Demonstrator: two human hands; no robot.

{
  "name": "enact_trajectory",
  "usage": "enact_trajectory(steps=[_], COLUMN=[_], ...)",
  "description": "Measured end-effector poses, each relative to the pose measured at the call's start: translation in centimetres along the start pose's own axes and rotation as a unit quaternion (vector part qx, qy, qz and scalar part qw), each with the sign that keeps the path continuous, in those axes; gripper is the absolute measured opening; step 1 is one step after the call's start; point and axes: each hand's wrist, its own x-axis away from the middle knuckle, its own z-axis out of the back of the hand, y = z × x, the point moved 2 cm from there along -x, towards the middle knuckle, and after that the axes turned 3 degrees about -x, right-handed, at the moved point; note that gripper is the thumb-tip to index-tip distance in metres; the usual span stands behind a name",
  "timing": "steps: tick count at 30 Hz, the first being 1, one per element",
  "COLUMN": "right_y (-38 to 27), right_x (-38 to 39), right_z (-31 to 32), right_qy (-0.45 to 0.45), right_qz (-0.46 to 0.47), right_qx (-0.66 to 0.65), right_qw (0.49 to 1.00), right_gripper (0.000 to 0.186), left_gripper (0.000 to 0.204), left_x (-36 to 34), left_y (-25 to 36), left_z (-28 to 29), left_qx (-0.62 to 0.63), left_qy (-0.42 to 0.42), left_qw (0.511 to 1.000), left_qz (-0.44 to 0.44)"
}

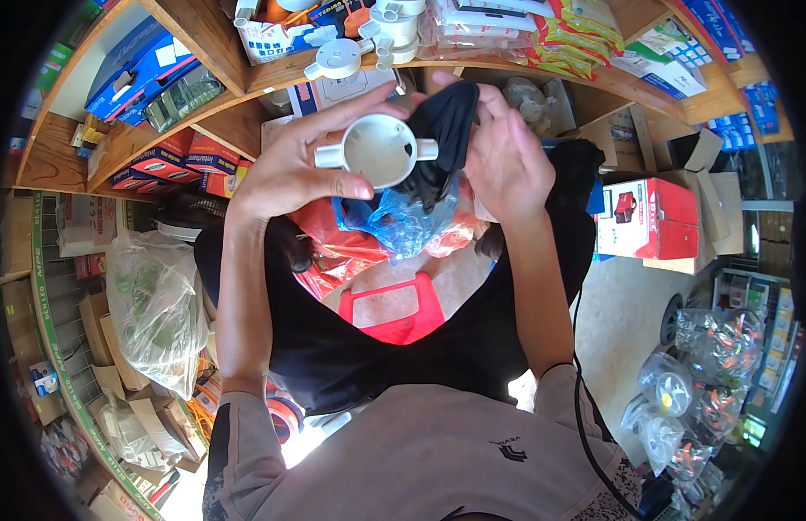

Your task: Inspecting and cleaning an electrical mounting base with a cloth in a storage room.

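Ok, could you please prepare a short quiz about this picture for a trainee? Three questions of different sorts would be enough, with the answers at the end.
1. Choose: the white fitting is gripped by
A) the right hand
B) the left hand
C) neither hand

2. True or false: the black cloth is well away from both hands.

3. Count: how many short tubes can be seen sticking out from the fitting's side?

Key:
1. B; the left hand has its thumb in front of the fitting.
2. False; it is up at the right hand.
3. Two, on opposite sides.
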Motion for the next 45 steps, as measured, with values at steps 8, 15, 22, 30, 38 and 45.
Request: enact_trajectory(steps=[8,15,22,30,38,45], right_y=[1.0,1.4,1.6,1.8,1.1,-4.2], right_x=[0.5,0.6,0.6,0.4,-0.3,-1.4], right_z=[0.1,-0.1,-0.3,-0.1,2.9,-0.4], right_qy=[0.006,-0.007,0.042,0.075,0.118,0.048], right_qz=[-0.039,-0.014,-0.059,0.007,0.081,0.114], right_qx=[-0.005,0.052,0.001,0.020,0.358,0.047], right_qw=[0.999,0.999,0.997,0.997,0.923,0.991], right_gripper=[0.046,0.050,0.061,0.061,0.053,0.053], left_gripper=[0.066,0.041,0.038,0.046,0.049,0.047], left_x=[0.3,-0.5,-0.6,-0.4,-0.6,-1.2], left_y=[0.0,-2.3,-1.6,-1.7,-1.3,-5.1], left_z=[-0.7,0.3,-0.2,-0.4,-0.5,-0.1], left_qx=[-0.021,-0.024,-0.038,0.115,-0.007,0.163], left_qy=[0.006,0.008,0.001,-0.016,-0.004,0.135], left_qw=[1.000,0.992,0.999,0.987,0.999,0.957], left_qz=[0.006,0.122,-0.003,0.111,0.045,0.196])
